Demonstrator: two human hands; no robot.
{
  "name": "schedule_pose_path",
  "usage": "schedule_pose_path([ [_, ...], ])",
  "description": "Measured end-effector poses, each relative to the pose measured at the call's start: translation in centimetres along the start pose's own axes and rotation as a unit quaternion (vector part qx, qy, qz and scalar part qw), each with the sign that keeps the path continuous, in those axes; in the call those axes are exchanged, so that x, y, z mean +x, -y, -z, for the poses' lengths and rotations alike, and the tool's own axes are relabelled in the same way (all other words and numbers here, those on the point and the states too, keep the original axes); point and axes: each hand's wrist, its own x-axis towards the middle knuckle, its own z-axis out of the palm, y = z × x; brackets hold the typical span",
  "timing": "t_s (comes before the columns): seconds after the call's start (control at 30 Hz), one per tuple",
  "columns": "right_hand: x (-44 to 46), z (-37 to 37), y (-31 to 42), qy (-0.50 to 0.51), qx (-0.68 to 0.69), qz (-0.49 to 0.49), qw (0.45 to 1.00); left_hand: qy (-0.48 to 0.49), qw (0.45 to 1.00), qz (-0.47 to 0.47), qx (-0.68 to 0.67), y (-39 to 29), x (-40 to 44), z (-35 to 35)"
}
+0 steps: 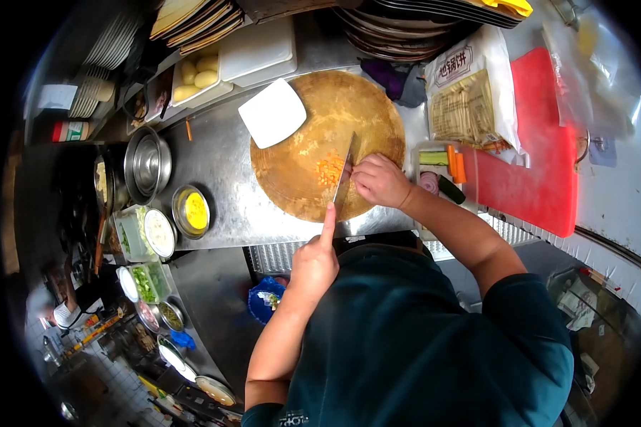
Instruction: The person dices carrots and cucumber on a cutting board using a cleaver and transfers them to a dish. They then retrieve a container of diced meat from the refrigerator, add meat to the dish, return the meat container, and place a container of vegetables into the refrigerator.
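My left hand (315, 265) is closed near the board's front edge, its index finger stretched along the knife (344, 169). The blade stands almost edge-on over the round wooden chopping board (285, 181). Small orange diced pieces (327, 169), like carrot, lie just left of the blade. On the blade's right side, my right hand (382, 181) rests on the board with curled fingers close to the steel. Whatever those fingers press on is hidden beneath them. A white squarish dish (272, 114) overlaps the board's upper left edge.
Right of the board are a container of cut vegetables (449, 174), a noodle-like food packet (470, 99) and a red board (545, 164). Leftward stand a bowl of yellow liquid (195, 211) and a metal bowl (148, 167). Potatoes (196, 77) sit behind. Another person (68, 309) is far left.
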Motion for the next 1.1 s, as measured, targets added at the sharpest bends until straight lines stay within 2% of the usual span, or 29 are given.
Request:
schedule_pose_path([
  [0.17,-0.2,-0.1,-0.2,0.008,-0.001,-0.009,1.000,0.007,1.000,0.018,-0.024,0.3,1.2,-1.3],
  [0.37,-0.2,0.1,0.1,-0.006,-0.008,-0.013,1.000,-0.066,0.995,0.004,-0.072,1.2,0.2,-1.7],
  [0.5,-0.7,-0.2,-0.3,-0.025,0.042,-0.066,0.997,-0.114,0.991,0.027,-0.059,0.3,-0.8,-0.5],
  [0.67,-0.7,0.3,0.3,-0.053,0.117,-0.154,0.980,-0.149,0.989,0.008,0.016,1.8,-1.2,-0.9],
  [0.77,-1.0,1.9,0.9,-0.072,0.094,-0.184,0.976,-0.139,0.987,-0.012,0.084,2.2,-1.7,-0.5],
  [0.87,0.3,4.6,2.3,-0.074,-0.040,-0.062,0.994,-0.129,0.972,-0.048,0.191,2.9,-2.1,-0.4],
  [0.97,3.6,6.5,6.1,0.091,-0.088,-0.002,0.992,-0.122,0.950,-0.093,0.271,3.6,-2.3,-0.6],
  [1.1,3.6,3.0,5.8,0.219,-0.062,0.003,0.974,-0.107,0.931,-0.129,0.324,3.8,-2.3,-0.4],
])
